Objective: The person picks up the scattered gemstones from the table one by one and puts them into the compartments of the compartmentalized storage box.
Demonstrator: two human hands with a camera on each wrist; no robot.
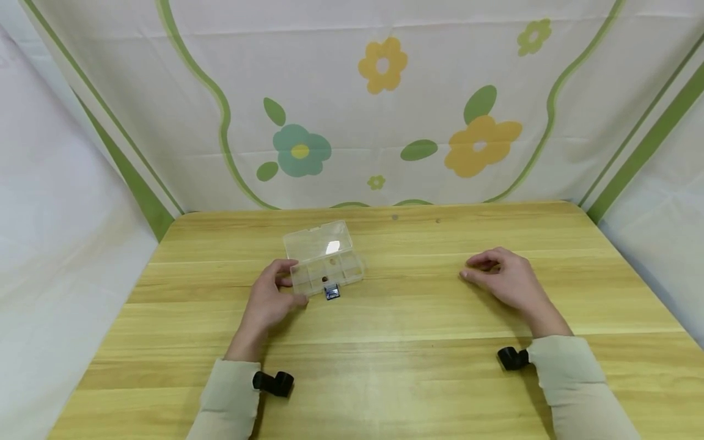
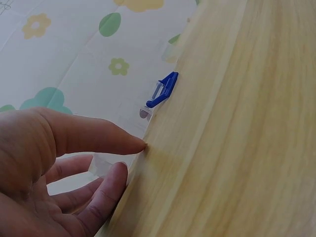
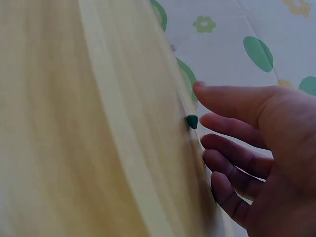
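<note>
Sleeves in pale beige are entering from the near edge of the head view, each wrist wearing a small black camera mount. Beneath them a wooden table [image 1: 385, 342] is stretching wide, its far edge running along a white cloth backdrop [image 1: 385, 110] printed with flowers and green curving lines, which is hanging behind and folding in at both sides. Broad bare wood is lying open between the two hands and across the whole near half of the table, leaving plenty of room to move.

Left of centre, toward the far half, a clear plastic compartment box [image 1: 324, 260] is sitting with its lid tipped open, a blue latch [image 1: 332, 293] pointing toward the person and a small dark bead lying in one front compartment. Its left end is being held by the left hand [image 1: 269, 299], fingers curling round the near left corner and the thumb stretching along the front beside the latch.

Well apart on the right, the right hand [image 1: 506, 278] is resting on the table with fingers loosely bent, gripping nothing; in the right wrist view a small green bead [image 3: 192, 121] is lying just off its fingertips.
</note>
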